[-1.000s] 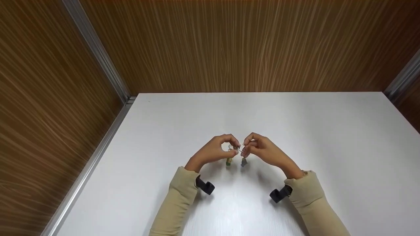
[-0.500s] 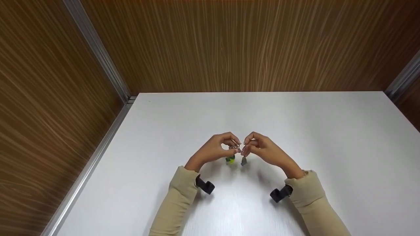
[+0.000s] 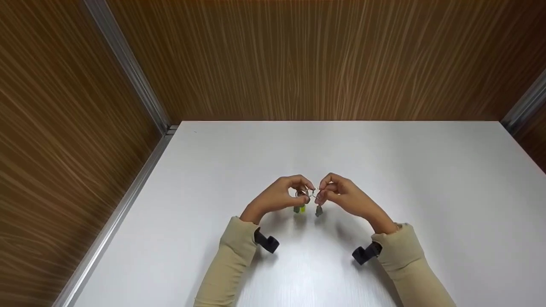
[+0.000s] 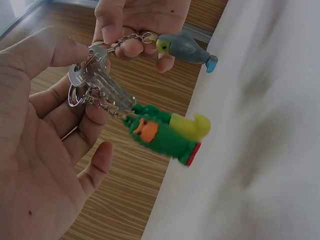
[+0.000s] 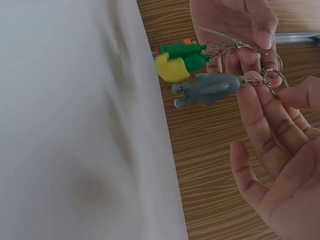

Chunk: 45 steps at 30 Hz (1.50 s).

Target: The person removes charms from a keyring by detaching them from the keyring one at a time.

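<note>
Pinching the key [image 4: 106, 82] in my left hand [image 3: 276, 197], the ring [image 5: 271, 70] of the grey charm [image 5: 212, 90] in my right hand [image 3: 350, 199], above the table [image 3: 324, 149], I am probably joining or parting them; next should need steady turning.

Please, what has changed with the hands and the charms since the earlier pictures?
The green and yellow charms have swung and turned beneath the left hand; the direction is unclear. Nothing was visibly taken hold of or let go. Both hands stay almost in place; the grey charm still hangs below the right hand.
</note>
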{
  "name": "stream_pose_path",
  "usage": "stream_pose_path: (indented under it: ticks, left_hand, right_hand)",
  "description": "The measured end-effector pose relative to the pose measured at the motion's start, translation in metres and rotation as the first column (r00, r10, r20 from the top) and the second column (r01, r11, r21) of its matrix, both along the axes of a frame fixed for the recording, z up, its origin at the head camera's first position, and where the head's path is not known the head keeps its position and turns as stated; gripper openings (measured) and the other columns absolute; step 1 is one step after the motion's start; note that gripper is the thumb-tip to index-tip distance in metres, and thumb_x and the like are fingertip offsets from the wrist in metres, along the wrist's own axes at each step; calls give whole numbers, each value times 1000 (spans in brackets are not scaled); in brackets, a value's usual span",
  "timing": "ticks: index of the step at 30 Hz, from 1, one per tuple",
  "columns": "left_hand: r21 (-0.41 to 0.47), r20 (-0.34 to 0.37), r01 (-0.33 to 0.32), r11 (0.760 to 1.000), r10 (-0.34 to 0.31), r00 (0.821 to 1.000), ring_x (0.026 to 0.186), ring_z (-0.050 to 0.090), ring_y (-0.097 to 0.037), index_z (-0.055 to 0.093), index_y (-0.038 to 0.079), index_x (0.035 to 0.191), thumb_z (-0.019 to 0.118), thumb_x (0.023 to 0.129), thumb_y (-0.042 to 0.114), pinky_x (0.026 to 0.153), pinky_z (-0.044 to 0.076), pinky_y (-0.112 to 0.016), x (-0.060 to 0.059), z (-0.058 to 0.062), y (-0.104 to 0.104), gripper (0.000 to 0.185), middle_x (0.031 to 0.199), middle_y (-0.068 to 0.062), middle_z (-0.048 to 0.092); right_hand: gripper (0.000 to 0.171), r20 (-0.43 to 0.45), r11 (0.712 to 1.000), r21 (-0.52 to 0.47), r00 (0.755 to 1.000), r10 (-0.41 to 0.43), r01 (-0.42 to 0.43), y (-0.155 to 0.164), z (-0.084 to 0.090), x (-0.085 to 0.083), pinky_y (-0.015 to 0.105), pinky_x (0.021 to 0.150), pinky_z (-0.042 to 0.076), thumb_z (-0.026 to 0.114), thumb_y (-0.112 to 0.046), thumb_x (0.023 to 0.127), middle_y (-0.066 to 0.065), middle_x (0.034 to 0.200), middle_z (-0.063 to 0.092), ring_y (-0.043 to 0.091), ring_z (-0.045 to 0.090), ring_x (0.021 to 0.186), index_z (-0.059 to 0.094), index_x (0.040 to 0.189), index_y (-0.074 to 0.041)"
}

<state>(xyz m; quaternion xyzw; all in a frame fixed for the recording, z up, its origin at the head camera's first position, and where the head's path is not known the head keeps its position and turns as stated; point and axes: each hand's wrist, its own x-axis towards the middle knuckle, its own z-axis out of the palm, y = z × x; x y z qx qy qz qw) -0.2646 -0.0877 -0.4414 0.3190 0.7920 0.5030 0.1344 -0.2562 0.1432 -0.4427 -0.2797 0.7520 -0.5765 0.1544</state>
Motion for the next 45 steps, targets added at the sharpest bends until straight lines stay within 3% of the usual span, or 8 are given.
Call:
stream_pose_path:
  ticks: [9, 16, 20, 23, 27, 29, 40, 45]
  left_hand:
    - [-27, 5, -50, 998, 50, 999, 82, 60, -10, 62, 6, 100, 65, 86, 17, 84, 46, -42, 0, -2, 3, 18, 88, -5, 68]
    - [-45, -25, -118, 992, 117, 993, 102, 62, -20, 64, 11, 97, 67, 86, 19, 100, 42, -52, 0, -6, 5, 14, 101, -4, 69]
    - [-37, -61, -140, 990, 137, 989, 104, 60, -18, 64, 11, 99, 66, 86, 16, 104, 39, -49, 4, -2, 6, 14, 103, -4, 68]
    - [-7, -69, -124, 992, 123, 990, 94, 60, -15, 63, 9, 101, 66, 86, 13, 97, 43, -51, 4, -1, 6, 16, 99, -6, 68]
    - [29, -53, -91, 995, 92, 994, 85, 59, -12, 62, 7, 108, 64, 86, 12, 87, 45, -55, 0, -4, 6, 22, 95, -8, 67]
    - [24, -57, -77, 997, 78, 995, 85, 58, -11, 63, 7, 110, 63, 87, 12, 85, 46, -50, 0, -4, 6, 23, 94, -8, 66]
    - [-14, -38, 17, 1000, -17, 999, 82, 48, -9, 62, 5, 118, 59, 88, 12, 77, 41, -26, 2, 1, 3, 31, 100, -7, 63]
    - [-29, -41, 2, 1000, -4, 999, 84, 51, -8, 64, 7, 114, 61, 88, 13, 80, 45, -31, 2, 1, 3, 27, 101, -7, 64]
  right_hand:
    - [9, 4, 1000, 18, 1000, 20, -20, -1, 2, 1, 40, 84, 55, 48, -1, 97, 28, 92, 69, 12, 69, 81, 47, 103, 6]
    - [9, 5, 999, 25, 999, 37, -38, -1, 1, 1, 40, 83, 56, 44, 4, 94, 30, 92, 68, 13, 70, 80, 46, 103, 7]
    - [10, -8, 999, 21, 999, 38, -38, -4, 1, 1, 40, 83, 55, 44, 3, 95, 29, 91, 68, 11, 69, 80, 46, 103, 9]
    - [10, -4, 999, 20, 1000, 30, -30, -4, 2, 1, 40, 84, 55, 44, 3, 95, 30, 91, 68, 11, 69, 81, 46, 103, 8]
    - [10, 6, 999, 33, 1000, 8, -8, -3, 4, 2, 49, 87, 52, 44, 1, 96, 31, 94, 68, 11, 69, 81, 47, 104, 6]
    - [10, 8, 999, 38, 1000, -5, 5, -2, 3, 2, 52, 87, 51, 46, -1, 97, 31, 94, 68, 11, 69, 82, 47, 104, 5]
    - [13, 12, 1000, 9, 1000, -22, 22, 0, 0, -1, 36, 80, 56, 48, 2, 94, 24, 89, 70, 14, 70, 76, 47, 103, 10]
    - [17, 34, 1000, 2, 999, -11, 11, 2, 1, -2, 38, 80, 56, 45, 5, 93, 20, 89, 72, 17, 71, 77, 47, 107, 12]
